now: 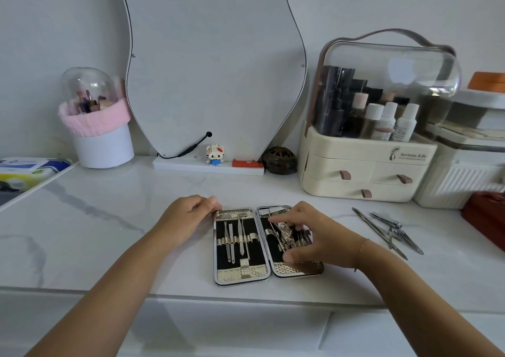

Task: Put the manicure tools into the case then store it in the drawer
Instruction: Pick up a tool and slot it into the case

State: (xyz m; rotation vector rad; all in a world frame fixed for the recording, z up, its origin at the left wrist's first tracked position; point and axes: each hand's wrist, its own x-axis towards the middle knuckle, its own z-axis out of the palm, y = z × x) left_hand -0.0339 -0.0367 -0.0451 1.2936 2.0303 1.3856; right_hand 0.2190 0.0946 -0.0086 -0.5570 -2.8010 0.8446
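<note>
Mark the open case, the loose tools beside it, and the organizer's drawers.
case [241,273], head view, gold bottom edge of its left half
loose tools [390,232], head view, where the metal pieces cross
drawers [325,168], head view, front of the upper left drawer

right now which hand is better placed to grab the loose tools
Right: the loose tools lie right of the case, nearest the right hand; the left hand holds the case's left edge.
</note>
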